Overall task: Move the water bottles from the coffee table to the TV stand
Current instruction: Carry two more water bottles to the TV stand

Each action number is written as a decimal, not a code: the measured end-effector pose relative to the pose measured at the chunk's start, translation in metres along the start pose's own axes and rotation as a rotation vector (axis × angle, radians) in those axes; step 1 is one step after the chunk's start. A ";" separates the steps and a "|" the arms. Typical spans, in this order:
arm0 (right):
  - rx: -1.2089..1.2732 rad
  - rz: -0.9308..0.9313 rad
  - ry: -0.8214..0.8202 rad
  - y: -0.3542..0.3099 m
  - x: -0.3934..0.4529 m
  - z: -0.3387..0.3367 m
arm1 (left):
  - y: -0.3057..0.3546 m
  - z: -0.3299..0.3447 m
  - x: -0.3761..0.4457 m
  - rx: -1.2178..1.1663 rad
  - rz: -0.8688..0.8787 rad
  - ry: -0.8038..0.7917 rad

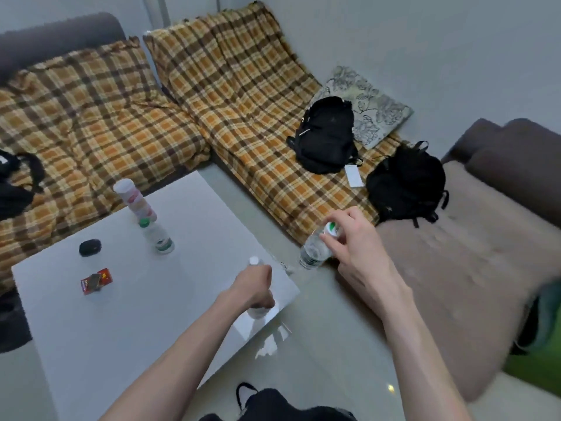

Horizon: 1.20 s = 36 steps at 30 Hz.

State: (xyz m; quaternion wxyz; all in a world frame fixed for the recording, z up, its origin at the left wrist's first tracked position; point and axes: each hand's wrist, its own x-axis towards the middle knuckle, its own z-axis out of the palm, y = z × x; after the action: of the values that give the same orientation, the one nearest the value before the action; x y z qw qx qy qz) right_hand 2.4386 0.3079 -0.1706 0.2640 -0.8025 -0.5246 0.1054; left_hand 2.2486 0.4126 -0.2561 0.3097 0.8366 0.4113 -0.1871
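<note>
My right hand grips a clear green-capped water bottle by its top and holds it in the air past the right corner of the white coffee table. My left hand is closed around a second clear bottle with a white cap, which stands near the table's right edge. A third bottle with a green cap stands farther back on the table, untouched. The TV stand is not in view.
On the table also stand a tall white-lidded canister, a small black object and a red packet. A plaid-covered sofa carries two black backpacks. A brown sofa section lies at right.
</note>
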 end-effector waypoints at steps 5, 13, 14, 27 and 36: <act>-0.023 0.181 0.071 0.065 -0.049 -0.054 | 0.081 0.008 0.010 0.032 0.110 -0.046; -0.052 0.394 0.169 0.172 -0.156 -0.136 | 0.224 0.045 0.016 0.050 0.311 -0.039; -0.055 0.419 0.182 0.186 -0.170 -0.145 | 0.242 0.051 0.014 0.061 0.330 -0.043; -0.083 0.746 0.413 0.332 -0.370 -0.246 | 0.484 0.155 -0.015 0.165 0.591 -0.214; -0.136 1.040 0.535 0.392 -0.480 -0.290 | 0.637 0.244 -0.030 0.253 0.797 -0.335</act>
State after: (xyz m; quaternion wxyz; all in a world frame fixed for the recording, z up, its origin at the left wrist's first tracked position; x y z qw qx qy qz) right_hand 2.6713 -0.3353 -0.1891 0.2488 -0.9682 0.0170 -0.0188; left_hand 2.7290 -0.0672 -0.1870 0.3151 0.9191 -0.0252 -0.2351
